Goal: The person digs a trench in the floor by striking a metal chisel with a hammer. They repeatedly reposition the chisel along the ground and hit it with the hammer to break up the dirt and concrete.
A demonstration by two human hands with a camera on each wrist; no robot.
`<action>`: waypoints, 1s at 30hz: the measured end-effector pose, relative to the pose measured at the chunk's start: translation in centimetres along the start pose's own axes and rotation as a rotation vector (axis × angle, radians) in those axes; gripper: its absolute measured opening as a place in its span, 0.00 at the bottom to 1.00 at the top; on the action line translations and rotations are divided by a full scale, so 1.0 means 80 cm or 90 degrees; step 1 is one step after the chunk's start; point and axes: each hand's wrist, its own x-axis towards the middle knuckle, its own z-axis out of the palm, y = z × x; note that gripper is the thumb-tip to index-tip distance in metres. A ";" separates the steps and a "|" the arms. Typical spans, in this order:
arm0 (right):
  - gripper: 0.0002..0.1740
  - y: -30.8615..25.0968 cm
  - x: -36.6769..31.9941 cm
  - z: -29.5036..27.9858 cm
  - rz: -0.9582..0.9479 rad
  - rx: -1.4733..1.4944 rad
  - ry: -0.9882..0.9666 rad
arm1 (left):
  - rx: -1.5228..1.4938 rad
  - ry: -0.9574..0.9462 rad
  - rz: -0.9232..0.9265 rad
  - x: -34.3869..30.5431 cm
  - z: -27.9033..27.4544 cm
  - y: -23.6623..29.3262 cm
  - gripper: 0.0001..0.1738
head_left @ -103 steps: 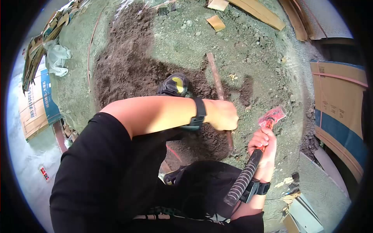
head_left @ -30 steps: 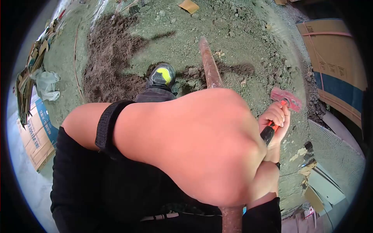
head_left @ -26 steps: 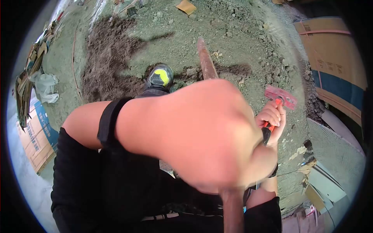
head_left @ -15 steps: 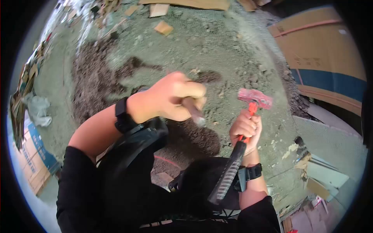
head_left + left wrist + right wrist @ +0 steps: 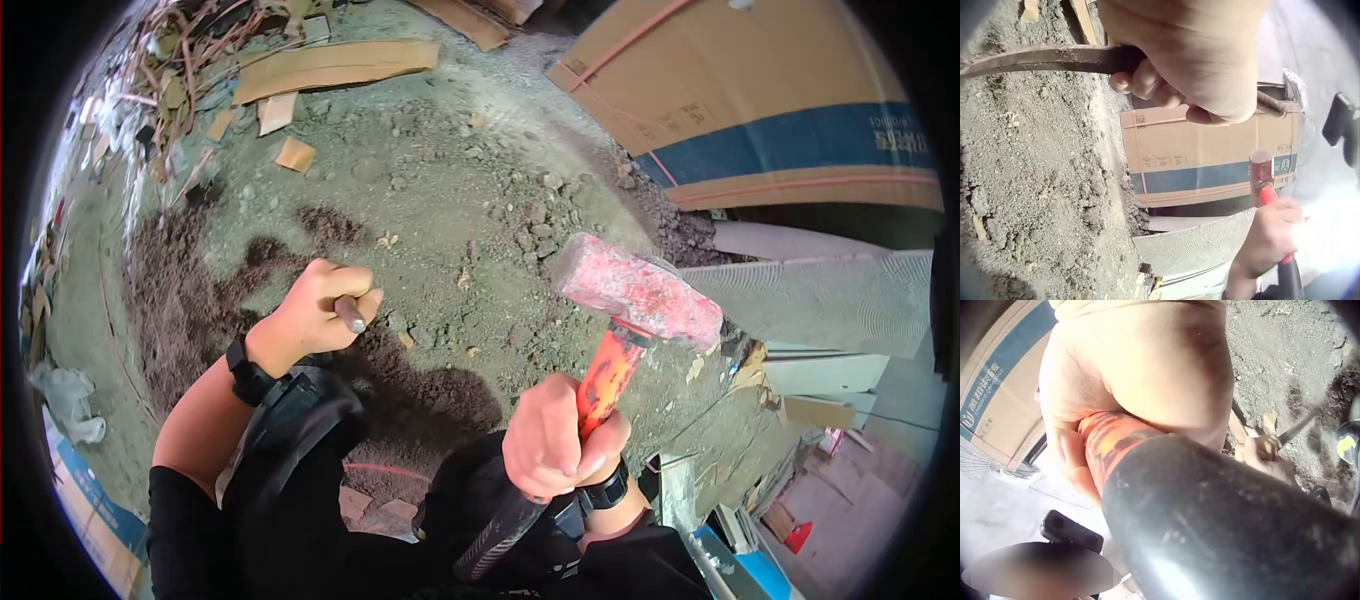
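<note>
My left hand (image 5: 310, 310) grips a rusty steel chisel (image 5: 350, 315) above the dug ground, its blunt round end toward the head camera. In the left wrist view the long flat shaft of the chisel (image 5: 1054, 60) runs out to the left, while its round end (image 5: 1275, 106) shows past the other side of the fist. My right hand (image 5: 555, 440) holds a sledgehammer (image 5: 640, 290) by its orange and black handle, with the worn red head up and apart from the chisel. Up close in the right wrist view is the black handle grip (image 5: 1229, 519).
Dark loose soil (image 5: 180, 290) lies in front and to the left. A large strapped carton (image 5: 690, 90) stands at the right, near a grey ribbed slab (image 5: 800, 290). Cardboard strips (image 5: 335, 68) and a plastic bag (image 5: 70, 400) lie farther off.
The chisel came up close to the head camera, then went lower with its round end facing the camera. The sledgehammer has risen nearer the camera. The head view has turned right.
</note>
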 end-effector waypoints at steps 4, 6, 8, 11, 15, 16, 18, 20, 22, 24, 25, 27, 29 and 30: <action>0.07 -0.002 -0.016 0.009 0.035 0.030 0.049 | 0.036 -0.030 -0.001 -0.002 0.005 -0.001 0.20; 0.07 -0.002 -0.021 0.008 0.035 0.038 0.050 | 0.024 -0.012 -0.013 -0.004 0.010 0.000 0.19; 0.08 0.001 -0.022 0.009 0.020 -0.008 0.104 | 0.016 -0.043 -0.029 -0.006 0.010 0.005 0.15; 0.09 0.003 -0.018 0.007 0.001 -0.004 0.111 | -0.034 -0.079 -0.067 -0.012 -0.002 0.020 0.12; 0.07 -0.005 -0.016 -0.006 0.054 0.091 0.054 | -0.064 -0.060 0.016 -0.014 -0.014 0.032 0.14; 0.08 -0.003 -0.015 -0.008 0.045 0.108 0.042 | -0.099 -0.061 0.020 -0.016 -0.017 0.031 0.15; 0.08 -0.005 -0.012 -0.014 0.051 0.134 0.029 | -0.141 -0.059 0.025 -0.019 -0.020 0.027 0.16; 0.08 -0.009 -0.011 -0.016 0.053 0.159 0.046 | -0.197 -0.034 0.047 -0.024 -0.023 0.025 0.17; 0.07 -0.011 -0.012 -0.022 0.064 0.165 0.042 | -0.232 -0.008 -0.056 -0.029 -0.026 0.032 0.19; 0.07 -0.011 -0.012 -0.024 0.045 0.159 0.084 | -0.234 0.008 -0.020 -0.032 -0.035 0.026 0.19; 0.06 -0.010 -0.010 -0.021 0.044 0.135 0.109 | -0.245 0.028 -0.042 -0.034 -0.038 0.030 0.19; 0.06 -0.008 -0.007 -0.022 0.047 0.129 0.119 | -0.240 0.042 -0.013 -0.032 -0.044 0.025 0.17; 0.06 -0.007 -0.007 -0.022 0.059 0.120 0.127 | -0.247 0.040 -0.025 -0.031 -0.046 0.020 0.17; 0.06 -0.007 -0.005 -0.023 0.073 0.123 0.108 | -0.202 0.033 -0.032 -0.028 -0.050 0.027 0.20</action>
